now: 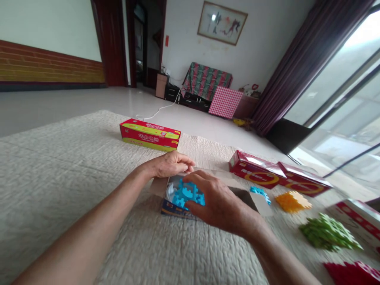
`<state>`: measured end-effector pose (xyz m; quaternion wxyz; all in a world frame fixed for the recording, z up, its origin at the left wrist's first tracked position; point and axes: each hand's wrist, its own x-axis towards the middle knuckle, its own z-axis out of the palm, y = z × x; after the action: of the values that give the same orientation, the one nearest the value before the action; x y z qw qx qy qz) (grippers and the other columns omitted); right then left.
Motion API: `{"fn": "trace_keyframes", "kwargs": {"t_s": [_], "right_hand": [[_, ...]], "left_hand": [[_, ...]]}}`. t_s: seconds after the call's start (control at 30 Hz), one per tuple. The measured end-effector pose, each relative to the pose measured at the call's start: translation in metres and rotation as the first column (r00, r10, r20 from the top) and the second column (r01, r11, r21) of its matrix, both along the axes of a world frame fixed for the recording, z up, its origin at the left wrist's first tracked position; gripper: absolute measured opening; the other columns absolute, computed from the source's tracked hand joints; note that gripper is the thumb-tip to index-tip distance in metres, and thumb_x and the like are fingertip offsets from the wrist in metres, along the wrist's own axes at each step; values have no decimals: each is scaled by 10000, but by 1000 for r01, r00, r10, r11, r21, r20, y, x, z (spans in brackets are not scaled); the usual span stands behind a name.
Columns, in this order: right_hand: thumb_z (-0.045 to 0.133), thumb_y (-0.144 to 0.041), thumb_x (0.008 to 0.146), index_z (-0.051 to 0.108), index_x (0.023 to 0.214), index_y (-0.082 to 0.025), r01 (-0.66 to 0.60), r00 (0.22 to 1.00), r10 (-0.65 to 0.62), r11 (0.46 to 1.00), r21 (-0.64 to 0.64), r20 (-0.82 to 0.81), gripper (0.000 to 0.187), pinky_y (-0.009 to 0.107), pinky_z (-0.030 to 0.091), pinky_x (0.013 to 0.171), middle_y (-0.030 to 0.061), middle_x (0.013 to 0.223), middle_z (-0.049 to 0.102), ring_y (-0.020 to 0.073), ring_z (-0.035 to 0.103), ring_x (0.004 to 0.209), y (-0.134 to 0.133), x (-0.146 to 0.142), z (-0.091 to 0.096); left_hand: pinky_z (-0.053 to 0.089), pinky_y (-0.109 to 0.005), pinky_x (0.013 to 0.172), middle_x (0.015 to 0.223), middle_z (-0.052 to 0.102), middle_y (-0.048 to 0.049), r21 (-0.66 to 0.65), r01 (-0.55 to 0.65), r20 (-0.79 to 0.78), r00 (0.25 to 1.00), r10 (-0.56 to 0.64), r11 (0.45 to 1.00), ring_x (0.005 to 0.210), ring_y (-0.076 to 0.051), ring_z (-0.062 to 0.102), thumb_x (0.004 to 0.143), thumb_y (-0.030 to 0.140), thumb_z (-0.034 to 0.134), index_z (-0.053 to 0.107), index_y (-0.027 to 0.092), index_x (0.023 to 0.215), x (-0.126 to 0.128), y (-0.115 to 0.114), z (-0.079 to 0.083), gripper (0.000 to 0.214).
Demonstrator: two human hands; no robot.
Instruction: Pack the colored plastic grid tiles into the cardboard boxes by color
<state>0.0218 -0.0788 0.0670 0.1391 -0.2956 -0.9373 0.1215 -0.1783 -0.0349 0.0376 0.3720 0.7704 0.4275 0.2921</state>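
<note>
A cardboard box (pixel 181 214) with dark blue printing lies with its flaps spread. My left hand (pixel 169 164) is closed at its far left edge, fingers curled over the flap. My right hand (pixel 215 200) reaches into the opening, with thumb and fingers around blue interlocking plastic pieces (pixel 187 192). Something pale, like clear plastic, shows at the left inside the box. The right hand hides part of the box's middle. Another blue piece (pixel 260 194) lies beyond the right flap.
A red and yellow box (pixel 150 135) stands beyond my left hand. Two dark red boxes (pixel 257 169) are at the right. Nearer lie orange pieces (pixel 292 201), a green stack (pixel 328 232), magenta pieces (pixel 353 272) and a white and red box (pixel 358 221). Everything rests on a quilted beige cover (pixel 142 245).
</note>
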Motion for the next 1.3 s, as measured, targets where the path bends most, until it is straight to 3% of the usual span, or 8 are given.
{"fn": "trace_keyframes", "kwargs": {"t_s": [0.2,0.4,0.5,0.57,0.67,0.83,1.13,1.3], "right_hand": [[645,-241,769,608,1149,-219,45,991,-38,997,55,-132,383,377,523,858,80,1147,651,225,635,998,2,21,9],[575,-252,820,654,1059,-234,325,924,-265,924,202,-276,252,406,526,855,65,1084,687,232,647,984,28,102,15],[541,-230,774,664,1013,-213,513,816,-436,849,127,-379,269,422,533,839,63,1002,711,234,667,925,53,155,-11],[502,-219,735,658,993,-187,609,693,-519,793,22,-500,303,417,534,838,82,1012,712,237,670,932,66,183,-36],[454,-202,697,637,1047,-187,674,576,-604,732,-98,-551,395,433,507,893,87,1074,698,245,642,1030,72,204,-73],[440,-167,666,606,1098,-204,608,647,-551,790,-80,-527,463,425,430,1002,92,1201,638,242,569,1158,62,208,-100],[464,-216,731,537,1217,-210,516,772,-479,856,-27,-417,492,457,377,1049,119,1337,524,265,489,1240,61,221,-108],[468,-212,776,554,1168,-217,529,784,-484,849,10,-388,402,426,396,1036,109,1260,556,242,527,1180,59,216,-106]], "left_hand": [[474,-279,825,1011,722,-37,-1,5,-34,999,-5,1000,929,-178,644,792,222,496,696,165,1065,0,-1,2,343],[478,-302,884,1009,732,-42,-27,-38,-39,999,37,999,949,-183,656,794,254,519,694,163,1065,2,-2,2,335],[478,-311,891,1006,734,-28,-17,-33,-86,996,32,999,947,-183,657,805,278,518,699,185,1055,3,-2,3,323],[478,-306,893,998,734,-19,-8,-34,-125,992,33,999,945,-181,656,811,296,511,706,197,1038,3,-2,3,316],[484,-296,894,1008,735,-7,-1,-37,-181,983,36,999,947,-182,657,818,326,506,710,222,1048,6,-1,4,325],[485,-318,937,1019,740,-24,-4,-77,-200,977,75,997,985,-202,654,806,364,535,707,220,1072,9,-4,6,348],[512,-353,914,1025,742,-62,2,-113,-202,973,111,994,973,-236,664,782,453,580,710,217,1085,10,-6,6,405],[502,-358,935,1023,744,-50,12,-99,-203,974,99,995,970,-232,666,777,444,579,713,223,1084,10,-4,4,401]]}}
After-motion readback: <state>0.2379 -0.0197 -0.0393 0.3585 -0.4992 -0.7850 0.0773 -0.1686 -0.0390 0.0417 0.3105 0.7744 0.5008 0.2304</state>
